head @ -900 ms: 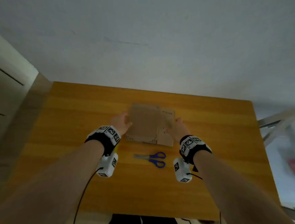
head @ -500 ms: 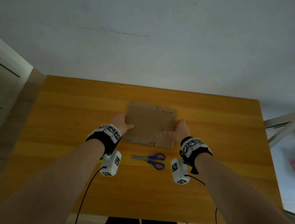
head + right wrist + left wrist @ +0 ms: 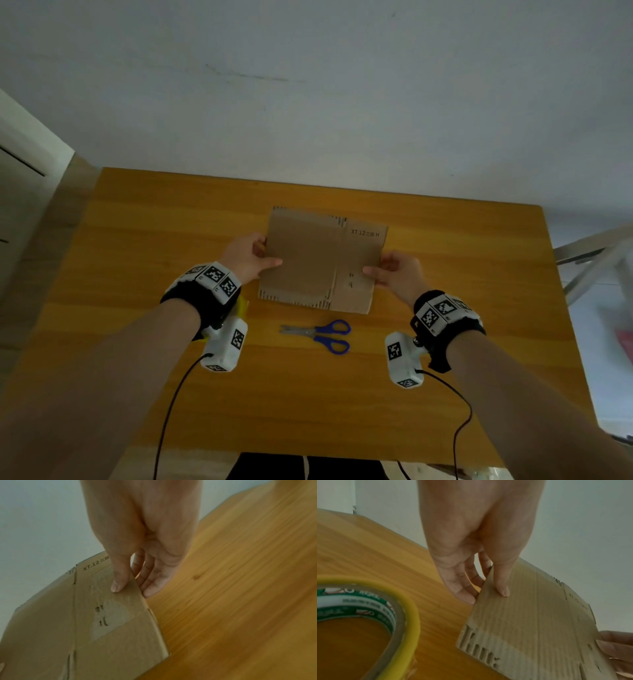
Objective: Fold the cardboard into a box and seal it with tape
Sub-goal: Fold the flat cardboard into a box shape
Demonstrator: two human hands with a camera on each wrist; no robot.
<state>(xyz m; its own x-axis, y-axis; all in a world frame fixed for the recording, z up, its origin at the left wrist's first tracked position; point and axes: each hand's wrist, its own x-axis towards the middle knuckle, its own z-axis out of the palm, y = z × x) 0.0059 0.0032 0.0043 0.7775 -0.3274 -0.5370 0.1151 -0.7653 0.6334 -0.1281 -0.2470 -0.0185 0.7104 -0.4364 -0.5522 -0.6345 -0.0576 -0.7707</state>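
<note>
Cardboard (image 3: pixel 318 260), flattened, is held just over the wooden table (image 3: pixel 137 240) near its middle, toward the far edge by the wall; still unfolded, w/ its broad face up toward the head cam; long axis hard to call, roughly square outline, slightly wider L-R, far edge tipped a bit to the right; printed "XT.12" text sits at the far right corner, crease lines run near-to-far, torn corrugated flutes show along the near left edge; left hand (image 3: pixel 248 258) pinches the left edge, thumb on top and fingers (image 3: pixel 462 592) underneath, seen clearly from the left wrist cam; right hand (image 3: pixel 397 274) pinches the right edge the same way, thumb on top, fingers (image 3: pixel 150 585) tucked below; both hands are closed on the sheet, approx opposite each other; blue-handled scissors (image 3: pixel 320 335) lie flat on the table just nearer than the cardboard, blades pointing left, apart from it; yellow tape roll (image 3: pixel 368 622) lies flat on the table beside the left wrist, mostly hidden by the wrist gear in the head view; both wrists wear black bands w/ marker tags and white cam units.
</note>
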